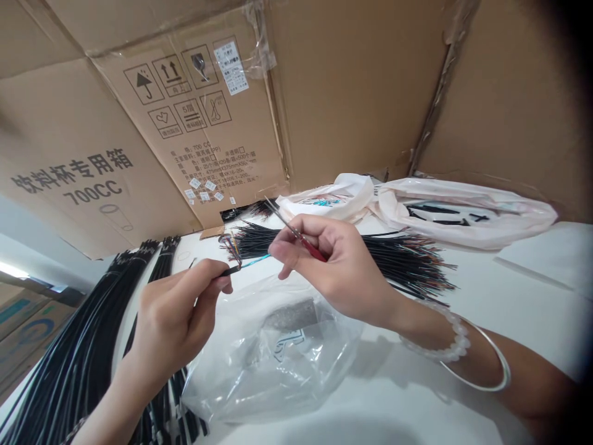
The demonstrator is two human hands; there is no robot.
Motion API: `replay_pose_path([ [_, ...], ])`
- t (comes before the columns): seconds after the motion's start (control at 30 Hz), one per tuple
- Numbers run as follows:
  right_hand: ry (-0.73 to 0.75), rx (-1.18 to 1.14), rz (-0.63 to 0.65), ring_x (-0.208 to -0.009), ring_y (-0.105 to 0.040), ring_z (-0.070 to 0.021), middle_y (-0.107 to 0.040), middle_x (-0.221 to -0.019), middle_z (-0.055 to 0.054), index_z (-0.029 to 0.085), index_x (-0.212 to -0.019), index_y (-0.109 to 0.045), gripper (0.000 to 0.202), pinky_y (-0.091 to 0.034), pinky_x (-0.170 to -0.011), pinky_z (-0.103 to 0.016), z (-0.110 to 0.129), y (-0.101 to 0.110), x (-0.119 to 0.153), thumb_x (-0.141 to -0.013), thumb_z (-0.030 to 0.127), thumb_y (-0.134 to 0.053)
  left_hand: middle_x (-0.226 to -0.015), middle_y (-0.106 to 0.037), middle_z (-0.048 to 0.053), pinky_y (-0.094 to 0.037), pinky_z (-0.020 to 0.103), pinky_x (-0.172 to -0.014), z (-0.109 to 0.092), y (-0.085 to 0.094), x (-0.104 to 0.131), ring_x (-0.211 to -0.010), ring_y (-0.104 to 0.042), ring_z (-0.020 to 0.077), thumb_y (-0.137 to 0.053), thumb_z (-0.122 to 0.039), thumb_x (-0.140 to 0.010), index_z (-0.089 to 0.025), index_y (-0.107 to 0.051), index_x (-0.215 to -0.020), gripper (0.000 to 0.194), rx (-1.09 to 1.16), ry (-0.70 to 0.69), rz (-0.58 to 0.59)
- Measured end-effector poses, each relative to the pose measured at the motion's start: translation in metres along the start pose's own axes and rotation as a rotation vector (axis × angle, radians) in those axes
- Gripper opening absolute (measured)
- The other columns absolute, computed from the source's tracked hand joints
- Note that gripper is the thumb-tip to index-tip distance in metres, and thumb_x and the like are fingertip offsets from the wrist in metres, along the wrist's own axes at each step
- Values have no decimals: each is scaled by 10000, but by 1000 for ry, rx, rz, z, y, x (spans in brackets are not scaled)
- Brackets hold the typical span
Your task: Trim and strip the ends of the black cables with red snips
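Observation:
My left hand point(183, 309) is closed in a pinch on a black cable point(230, 271). From the cable's stripped end fan several thin coloured wires point(235, 247). My right hand point(331, 262) is closed around a slim, pointed metal tool with a red grip point(309, 246), perhaps tweezers; its tip points up and left. A light-blue strand point(256, 260) runs from the cable end to my right thumb and fingertips, which seem to pinch it. Behind and below my right hand lies a bundle of black cables point(403, 262) with bare coloured ends.
A clear plastic bag point(273, 352) lies on the white table below my hands. Long black cables point(78, 346) run along the left. Two pale bags, one with blue-tipped wires point(327, 196), one with black pieces point(438, 213), stand behind. Cardboard boxes point(185, 117) wall off the back.

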State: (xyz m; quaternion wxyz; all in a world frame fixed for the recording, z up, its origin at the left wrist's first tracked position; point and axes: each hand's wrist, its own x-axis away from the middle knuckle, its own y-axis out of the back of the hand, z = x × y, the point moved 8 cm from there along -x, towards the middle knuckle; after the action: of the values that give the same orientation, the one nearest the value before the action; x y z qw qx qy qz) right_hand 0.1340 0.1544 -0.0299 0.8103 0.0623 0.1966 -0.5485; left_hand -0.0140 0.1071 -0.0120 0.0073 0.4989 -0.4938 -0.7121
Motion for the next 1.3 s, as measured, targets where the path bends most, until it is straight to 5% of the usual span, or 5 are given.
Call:
replay_pose_path([
  [0.33,81,101,-13,-566,-486,-51,-505,-635,55,164,-762,-553,194,-387,-516,-174,2,3,1,-820,281,-697,-593,-513,-51,-339,116,-533,-9,5,-3,-522,-406,-18,-484,-85,-879,-154,-570,-824,123,-98,-71,-59],
  [0.6,513,711,30,-521,-371,-41,-511,-628,64,157,-818,-581,61,-324,-530,-197,33,-7,18,-809,102,-603,-647,-550,-30,-282,155,-568,-12,6,3,-618,-428,11,-552,-18,-801,-144,-601,-847,142,-292,-151,-91],
  [0.87,722,975,2,-521,-418,-50,-567,-622,45,104,-848,-632,100,-326,-494,-195,34,-21,33,-861,88,-534,-504,-408,-58,-200,180,-508,-25,6,3,-545,-262,55,-599,-55,-789,-167,-540,-708,150,-361,-219,-211],
  [0.97,802,1118,-15,-531,-464,-67,-564,-599,35,106,-831,-632,184,-370,-524,-204,35,-27,38,-871,64,-457,-530,-507,-56,-242,182,-527,-28,5,6,-571,-362,54,-614,-59,-790,-160,-566,-745,121,-364,-250,-227],
  [1.3,1270,1322,-38,-486,-431,-101,-518,-556,-1,17,-901,-633,229,-457,-571,-276,38,-46,58,-911,96,-418,-509,-506,-82,-276,178,-474,-16,-3,1,-440,-393,25,-502,-215,-912,-182,-573,-812,127,-166,-66,-115],
])
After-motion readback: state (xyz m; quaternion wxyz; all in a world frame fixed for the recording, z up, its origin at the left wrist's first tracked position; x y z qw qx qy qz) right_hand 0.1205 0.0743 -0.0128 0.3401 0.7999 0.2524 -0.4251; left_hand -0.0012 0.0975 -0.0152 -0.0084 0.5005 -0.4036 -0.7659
